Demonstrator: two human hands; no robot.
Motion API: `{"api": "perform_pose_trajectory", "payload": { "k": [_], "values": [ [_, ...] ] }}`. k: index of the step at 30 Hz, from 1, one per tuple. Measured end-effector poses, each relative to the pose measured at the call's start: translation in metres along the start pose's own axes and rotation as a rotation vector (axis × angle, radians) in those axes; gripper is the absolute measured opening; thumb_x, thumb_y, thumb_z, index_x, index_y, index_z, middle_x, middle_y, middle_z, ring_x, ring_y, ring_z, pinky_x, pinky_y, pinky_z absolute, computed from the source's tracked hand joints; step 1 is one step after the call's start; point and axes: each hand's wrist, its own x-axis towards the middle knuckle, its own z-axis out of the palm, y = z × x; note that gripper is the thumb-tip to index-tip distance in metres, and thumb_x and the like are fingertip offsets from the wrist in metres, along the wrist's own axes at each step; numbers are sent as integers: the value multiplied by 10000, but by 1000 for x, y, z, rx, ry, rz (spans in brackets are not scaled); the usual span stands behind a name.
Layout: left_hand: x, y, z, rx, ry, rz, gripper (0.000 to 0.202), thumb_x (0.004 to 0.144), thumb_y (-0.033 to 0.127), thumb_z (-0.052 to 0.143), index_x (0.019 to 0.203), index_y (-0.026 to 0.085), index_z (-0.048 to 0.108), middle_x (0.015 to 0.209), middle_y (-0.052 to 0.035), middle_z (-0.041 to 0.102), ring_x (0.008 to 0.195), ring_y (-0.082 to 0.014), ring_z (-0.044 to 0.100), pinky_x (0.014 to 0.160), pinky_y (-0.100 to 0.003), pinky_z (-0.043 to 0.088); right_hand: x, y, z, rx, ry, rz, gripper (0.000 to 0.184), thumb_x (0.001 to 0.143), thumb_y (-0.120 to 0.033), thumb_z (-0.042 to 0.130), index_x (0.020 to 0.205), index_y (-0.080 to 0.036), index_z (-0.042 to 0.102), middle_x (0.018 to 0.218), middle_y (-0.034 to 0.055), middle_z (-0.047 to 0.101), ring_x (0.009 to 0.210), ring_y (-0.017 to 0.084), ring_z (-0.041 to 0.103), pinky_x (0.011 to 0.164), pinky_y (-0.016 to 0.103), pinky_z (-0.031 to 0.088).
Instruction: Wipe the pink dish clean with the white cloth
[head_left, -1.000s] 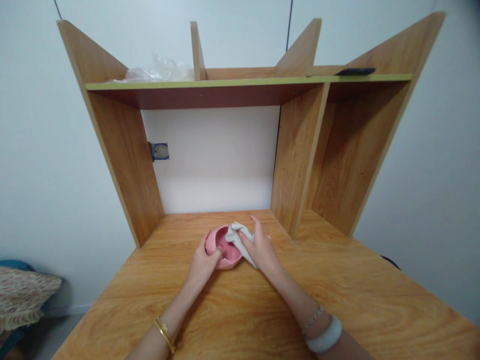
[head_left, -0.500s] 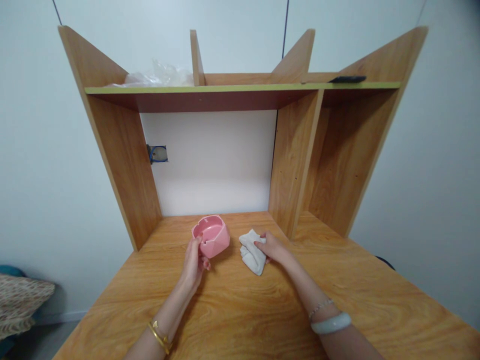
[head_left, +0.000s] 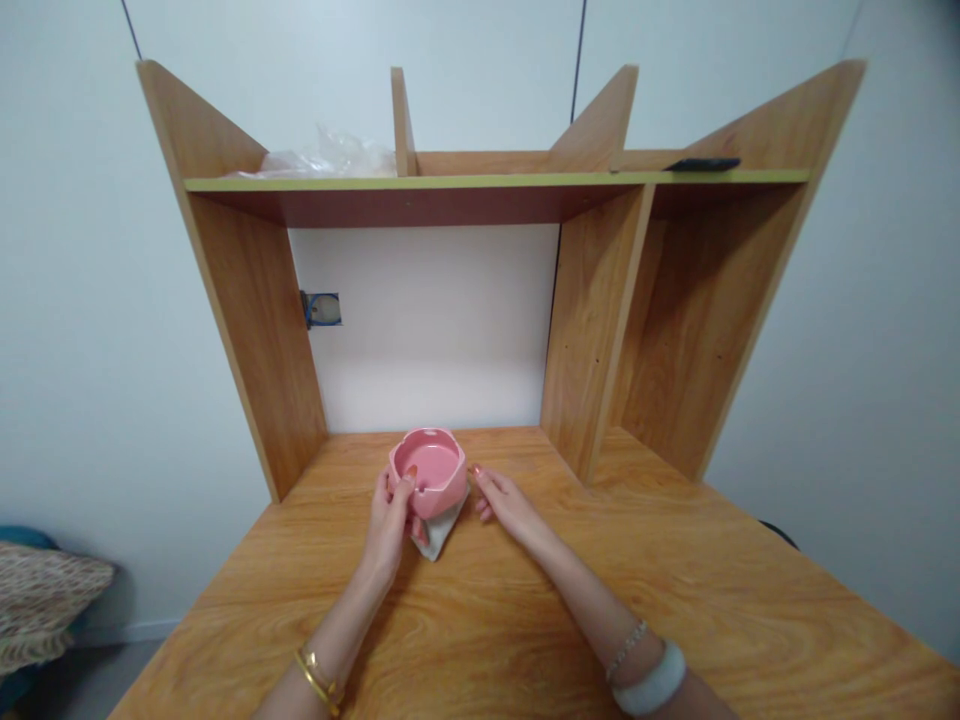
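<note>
A pink faceted ashtray [head_left: 439, 468] is in my left hand [head_left: 391, 520], tilted toward me, with the thumb over its near rim and the fingers around its left side and underside. Below the ashtray shows part of a white cloth [head_left: 441, 532], mostly hidden by it; the left fingertips touch the cloth. Just right of the ashtray is my right hand [head_left: 506, 503], its fingers bent and slightly apart, and nothing shows between them. A gold bracelet is on my left wrist, a chain and a pale bangle on my right.
Both hands are over a wooden desk [head_left: 525, 640]. Behind it stands a wooden hutch with a shelf [head_left: 480, 182], bearing clear plastic wrapping [head_left: 330, 155] and a dark flat object [head_left: 703, 164]. An open socket box [head_left: 324, 310] is in the back wall. A patterned cushion [head_left: 52, 600] lies at lower left.
The white cloth has gone from the right hand's grasp on the right to underneath the ashtray. My right hand has moved left, close to the ashtray, which now faces more upward.
</note>
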Motion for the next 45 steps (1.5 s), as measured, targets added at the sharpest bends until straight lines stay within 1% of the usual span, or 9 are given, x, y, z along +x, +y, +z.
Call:
{"api": "perform_pose_trajectory", "payload": {
  "k": [4, 6, 10, 13, 16, 20, 24, 29, 45],
  "values": [
    [-1, -3, 2, 179, 32, 13, 643, 684, 464, 573, 1193, 174, 308, 542, 71, 549, 236, -60, 394, 251, -169, 327, -6, -18, -6, -2, 29, -20, 513, 817, -553, 256, 973, -146, 527, 429, -81, 437, 302, 62, 423, 294, 153, 321],
    [-2, -5, 3, 253, 43, 37, 707, 668, 456, 598, 1239, 189, 279, 684, 21, 600, 266, -51, 415, 262, -172, 333, -14, -25, -4, -42, -1, -19, 528, 800, -544, 308, 1097, -140, 474, 391, -97, 429, 267, 70, 406, 268, 154, 294],
    [-5, -7, 5, 351, 20, 88, 716, 687, 458, 588, 1273, 204, 267, 940, -58, 597, 516, -97, 561, 410, -184, 426, -23, -30, 3, -114, 13, -40, 523, 746, -368, 448, 1209, -133, 385, 410, -106, 470, 268, 76, 419, 263, 155, 307],
    [-7, -7, 6, 432, -75, 134, 740, 721, 448, 558, 1310, 192, 190, 1042, -83, 555, 658, -128, 580, 531, -224, 469, -21, -29, 2, -144, 53, -67, 395, 731, -253, 388, 1096, -140, 489, 407, -99, 462, 269, 76, 422, 269, 154, 303],
    [-8, -5, 3, 581, -161, 245, 689, 751, 411, 538, 1315, 190, 208, 1076, -90, 515, 780, -154, 568, 661, -276, 475, -16, -33, -13, -239, 114, -104, 292, 719, -218, 357, 888, -139, 582, 380, -86, 433, 270, 77, 408, 283, 161, 282],
    [-7, -3, -3, 828, -155, 452, 413, 803, 348, 471, 1189, 209, 428, 1066, -77, 468, 945, -194, 507, 789, -333, 436, -14, -35, -50, -459, 275, -171, 247, 719, -215, 374, 719, -140, 609, 468, -25, 532, 401, 98, 484, 382, 180, 327],
    [-6, -2, -6, 899, -146, 539, 267, 820, 263, 406, 1047, 199, 529, 1001, -66, 460, 920, -183, 510, 811, -334, 424, -14, -20, -92, -644, 500, -132, 417, 711, -190, 411, 1105, -121, 528, 567, 2, 605, 516, 142, 552, 498, 215, 389],
    [-5, -5, -6, 927, -167, 528, 237, 811, 211, 375, 976, 192, 545, 998, -66, 443, 884, -171, 513, 772, -316, 435, -15, 7, -127, -758, 632, -157, 444, 739, -194, 402, 1170, -178, 509, 917, 62, 663, 786, 178, 612, 689, 257, 438],
    [-5, -9, -9, 994, -185, 524, 291, 791, 133, 331, 1000, 199, 523, 1037, -71, 412, 904, -171, 506, 781, -319, 426, -15, 27, -133, -974, 608, -7, 409, 780, -206, 384, 1149, -204, 561, 941, 69, 676, 859, 207, 617, 745, 275, 436]
  ]
}}
